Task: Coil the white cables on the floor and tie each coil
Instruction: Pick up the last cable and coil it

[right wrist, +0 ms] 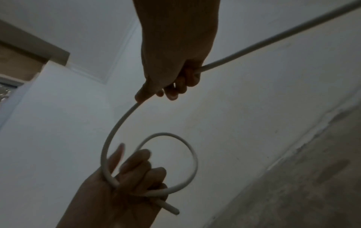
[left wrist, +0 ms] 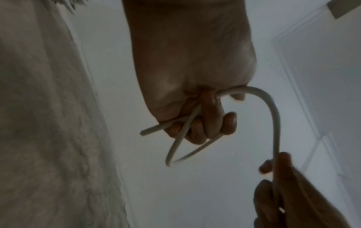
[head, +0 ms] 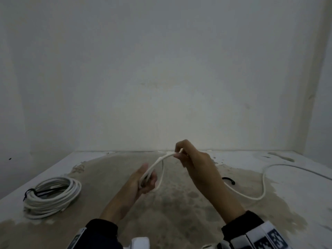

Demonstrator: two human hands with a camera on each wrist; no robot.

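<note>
A loose white cable point(head: 264, 184) trails over the floor on the right and rises to my hands. My left hand point(head: 146, 180) grips the cable's end with one small loop point(right wrist: 187, 162) formed; the cut tip point(right wrist: 171, 209) pokes out below the fingers. My right hand point(head: 181, 153) pinches the same cable a little higher and to the right, holding an arc point(left wrist: 273, 117) between the two hands. A finished white coil point(head: 52, 196) lies on the floor at the left, bound with a black tie point(head: 31, 192).
A black tie point(head: 229, 180) lies on the floor behind my right forearm. The stained concrete floor point(head: 179, 203) meets a white wall point(head: 161, 87) just beyond my hands, with a corner at the right. A white object point(head: 140, 243) sits at the bottom edge.
</note>
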